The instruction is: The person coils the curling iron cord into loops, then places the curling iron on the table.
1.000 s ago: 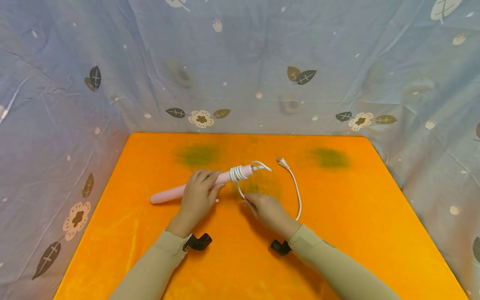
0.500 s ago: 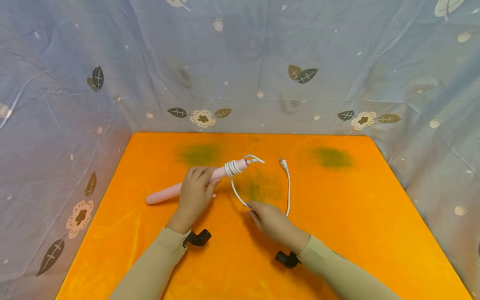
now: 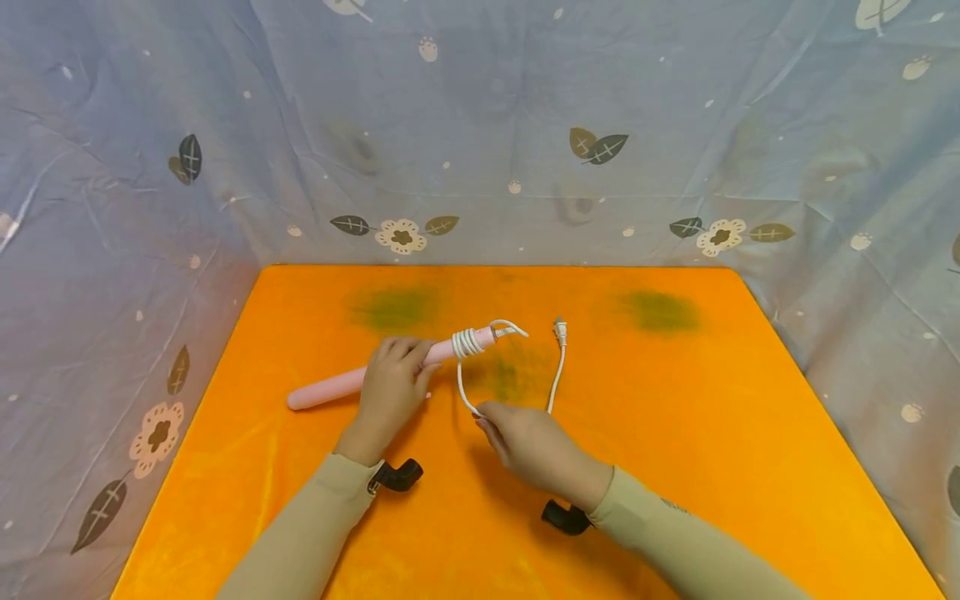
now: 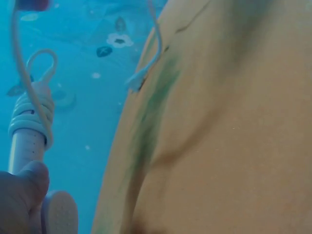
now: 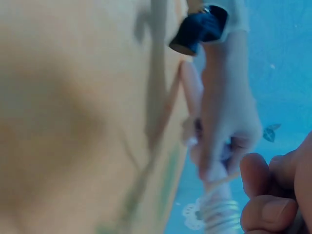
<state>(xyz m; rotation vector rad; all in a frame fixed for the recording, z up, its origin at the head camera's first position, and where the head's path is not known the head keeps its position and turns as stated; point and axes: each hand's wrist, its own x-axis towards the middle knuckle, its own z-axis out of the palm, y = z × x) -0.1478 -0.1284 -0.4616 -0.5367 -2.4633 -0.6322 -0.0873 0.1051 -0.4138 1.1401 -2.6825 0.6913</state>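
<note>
Orange table [image 3: 712, 433] | left grip [image 3: 392, 383] clamps wand [image 3: 328, 389] | right grip [image 3: 532, 446] pinches cord [image 3: 467, 342] | plug [image 3: 561, 333]: head, left-wrist only

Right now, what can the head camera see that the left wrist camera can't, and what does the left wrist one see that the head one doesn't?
Only the head view shows the rounded tip of the pink stick, the left sleeve, the right sleeve and the back of the right hand.

Only the left wrist view shows the broad face of the rounded piece beside the left thumb.

Both show the left hand holding the stick, the white cord wound round it, the plug and the patterned curtain.
</note>
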